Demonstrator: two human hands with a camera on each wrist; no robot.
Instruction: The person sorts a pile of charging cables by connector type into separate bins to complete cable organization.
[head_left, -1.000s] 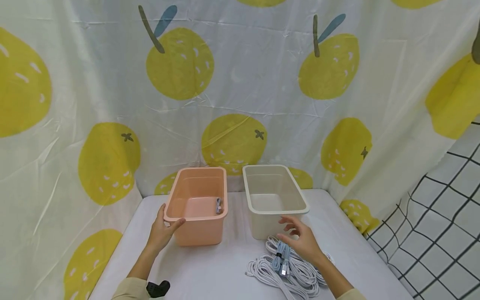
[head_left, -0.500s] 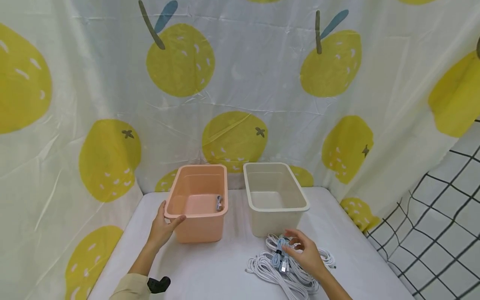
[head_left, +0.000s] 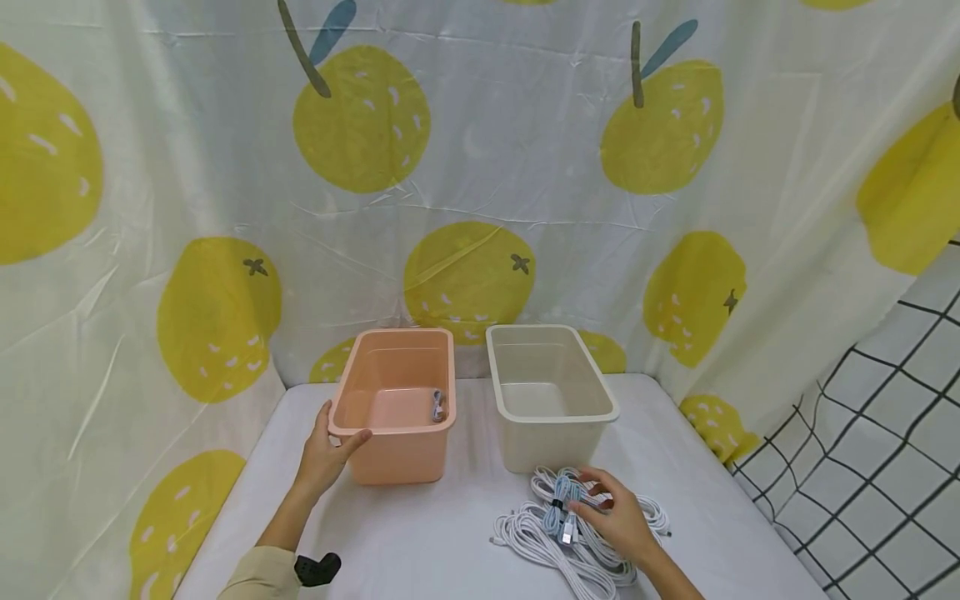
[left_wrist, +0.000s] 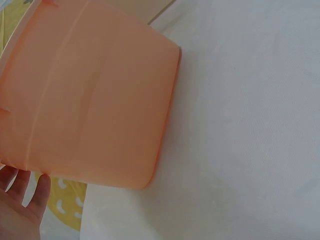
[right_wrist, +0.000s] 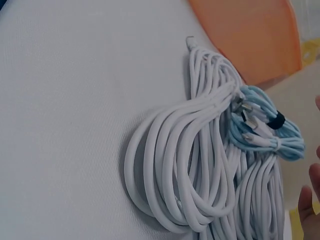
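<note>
My left hand [head_left: 322,458] holds the near left corner of a peach-coloured plastic bin [head_left: 397,460], thumb over its rim and fingers along the outer side. In the left wrist view, fingertips [left_wrist: 40,195] touch the bin's wall. My right hand [head_left: 618,518] hovers beside a light blue USB cable bundle [head_left: 553,521], fingers loosely bent with a gap to the thumb. The right wrist view has its fingers [right_wrist: 306,202] apart from the blue bundle [right_wrist: 292,146], which is tied with a black strap. Beneath it are coiled white cables [right_wrist: 157,165].
A cream bin [head_left: 551,442] stands right of the peach one, behind the cables. Inside the peach bin lies a small grey item [head_left: 438,407], too small to identify. A fruit-print curtain [head_left: 480,167] hangs behind; black wire grid [head_left: 900,433] is at the right.
My right hand has moved down from in front of the cream bin to the blue cable bundle. The left hand has stayed on the peach bin.
</note>
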